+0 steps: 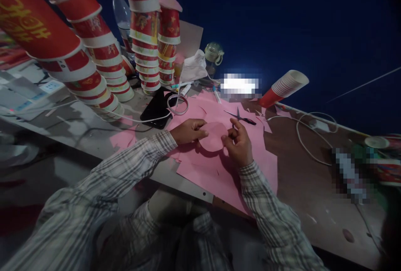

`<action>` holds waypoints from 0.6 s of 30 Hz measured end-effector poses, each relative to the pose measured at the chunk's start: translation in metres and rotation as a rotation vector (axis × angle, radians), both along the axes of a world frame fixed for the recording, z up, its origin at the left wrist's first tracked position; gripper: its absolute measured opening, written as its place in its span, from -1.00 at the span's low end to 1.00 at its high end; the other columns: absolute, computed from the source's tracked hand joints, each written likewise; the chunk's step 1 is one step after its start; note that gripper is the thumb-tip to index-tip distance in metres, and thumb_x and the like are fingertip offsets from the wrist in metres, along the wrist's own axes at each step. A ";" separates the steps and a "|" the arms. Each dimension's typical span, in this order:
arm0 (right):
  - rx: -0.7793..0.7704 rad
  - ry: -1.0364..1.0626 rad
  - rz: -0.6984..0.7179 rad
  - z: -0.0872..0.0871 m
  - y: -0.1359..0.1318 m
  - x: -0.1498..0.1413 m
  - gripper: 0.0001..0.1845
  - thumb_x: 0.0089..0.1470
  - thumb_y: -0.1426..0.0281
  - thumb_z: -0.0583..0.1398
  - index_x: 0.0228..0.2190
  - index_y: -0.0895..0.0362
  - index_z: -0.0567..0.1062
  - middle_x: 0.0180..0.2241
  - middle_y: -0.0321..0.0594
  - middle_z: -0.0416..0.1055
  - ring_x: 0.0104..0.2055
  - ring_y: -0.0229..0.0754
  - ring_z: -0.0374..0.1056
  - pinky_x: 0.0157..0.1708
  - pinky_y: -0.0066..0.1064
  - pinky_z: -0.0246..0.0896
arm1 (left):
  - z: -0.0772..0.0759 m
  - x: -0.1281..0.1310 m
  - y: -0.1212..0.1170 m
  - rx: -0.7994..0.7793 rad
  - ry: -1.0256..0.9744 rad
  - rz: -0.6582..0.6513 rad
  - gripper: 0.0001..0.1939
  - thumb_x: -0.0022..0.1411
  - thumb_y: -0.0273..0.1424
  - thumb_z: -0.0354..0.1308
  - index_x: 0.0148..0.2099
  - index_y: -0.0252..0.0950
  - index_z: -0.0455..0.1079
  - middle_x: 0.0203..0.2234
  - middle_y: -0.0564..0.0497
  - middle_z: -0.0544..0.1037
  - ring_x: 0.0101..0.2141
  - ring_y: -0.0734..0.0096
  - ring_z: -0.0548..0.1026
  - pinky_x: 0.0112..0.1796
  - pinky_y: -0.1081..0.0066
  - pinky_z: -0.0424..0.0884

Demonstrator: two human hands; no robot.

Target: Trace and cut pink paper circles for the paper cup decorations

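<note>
A rounded piece of pink paper is held between both hands just above larger pink paper sheets on the table. My left hand grips its left edge with fingers closed on it. My right hand pinches its right edge, thumb pointing up. Black-handled scissors lie on the pink paper just beyond my right hand.
Tall stacks of red and white paper cups stand at the back left, another stack lies on its side at the right. A black phone, tape roll, white cable, water bottle and small jar surround the work area.
</note>
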State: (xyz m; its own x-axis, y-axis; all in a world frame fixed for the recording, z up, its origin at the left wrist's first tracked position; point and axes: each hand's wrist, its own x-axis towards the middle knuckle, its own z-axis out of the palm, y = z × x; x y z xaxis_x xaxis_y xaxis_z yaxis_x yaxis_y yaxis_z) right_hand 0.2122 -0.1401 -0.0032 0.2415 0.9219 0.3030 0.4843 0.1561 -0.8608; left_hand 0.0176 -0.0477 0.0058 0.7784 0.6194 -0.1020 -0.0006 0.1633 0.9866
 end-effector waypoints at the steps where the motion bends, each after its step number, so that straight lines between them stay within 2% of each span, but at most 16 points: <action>1: -0.007 0.007 -0.015 -0.001 0.001 0.000 -0.37 0.04 0.34 0.20 0.15 0.16 0.26 -0.47 -0.39 0.33 -0.44 -0.23 0.30 -0.33 -0.29 0.30 | -0.001 0.000 0.000 -0.005 -0.001 -0.008 -0.71 0.11 -0.30 0.34 -0.28 -0.37 0.33 -0.61 0.23 0.30 -0.68 0.58 0.40 -0.62 0.51 0.45; 4: 0.010 0.018 -0.100 -0.001 0.003 0.003 -0.42 0.06 0.30 0.20 0.12 0.16 0.29 -0.49 -0.38 0.34 -0.45 -0.23 0.31 -0.36 -0.30 0.29 | -0.002 0.000 -0.001 -0.003 0.009 0.002 -0.64 0.14 -0.33 0.33 -0.09 -0.37 0.33 -0.63 0.24 0.32 -0.68 0.52 0.45 -0.65 0.56 0.39; 8: 0.076 0.044 -0.219 0.002 0.007 0.013 -0.52 0.07 0.29 0.18 0.03 0.17 0.34 -0.54 -0.40 0.34 -0.53 -0.25 0.28 -0.44 -0.34 0.25 | -0.002 0.002 -0.002 0.025 0.055 0.057 -0.51 0.21 -0.45 0.23 0.16 -0.37 0.23 -0.70 0.30 0.27 -0.70 0.49 0.47 -0.66 0.60 0.36; 13: 0.092 0.009 -0.358 0.005 0.012 0.031 -0.63 0.09 0.18 0.13 -0.15 0.17 0.43 -0.59 -0.40 0.30 -0.59 -0.28 0.19 -0.49 -0.37 0.19 | 0.003 0.001 -0.002 0.051 0.076 0.109 -0.47 0.23 -0.49 0.15 0.23 -0.37 0.17 -0.68 0.28 0.29 -0.70 0.51 0.45 -0.62 0.54 0.43; 18: 0.012 -0.157 -0.469 0.002 0.015 0.045 -0.60 0.01 0.19 0.15 -0.19 0.19 0.48 -0.49 -0.27 0.39 -0.47 -0.19 0.30 -0.35 -0.30 0.27 | 0.005 -0.001 -0.002 0.097 0.102 0.113 -0.44 0.24 -0.48 0.14 0.26 -0.36 0.16 -0.68 0.28 0.29 -0.69 0.54 0.41 -0.60 0.53 0.43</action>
State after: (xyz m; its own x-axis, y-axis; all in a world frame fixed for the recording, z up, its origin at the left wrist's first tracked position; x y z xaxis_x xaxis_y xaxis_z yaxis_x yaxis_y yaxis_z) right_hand 0.2572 -0.1252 -0.0012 0.5803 0.7209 0.3788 0.6285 -0.1007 -0.7712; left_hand 0.0171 -0.0500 0.0105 0.6922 0.7129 -0.1123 0.0870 0.0721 0.9936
